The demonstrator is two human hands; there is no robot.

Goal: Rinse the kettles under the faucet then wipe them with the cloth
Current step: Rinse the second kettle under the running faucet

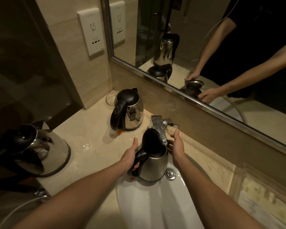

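Over the white oval sink basin [155, 205], the left hand [130, 157] wraps the black handle of the open-lidded steel kettle [153, 167] while the right hand [177, 146] cups its spout side; its mouth should sit squarely beneath the chrome faucet [158, 125].
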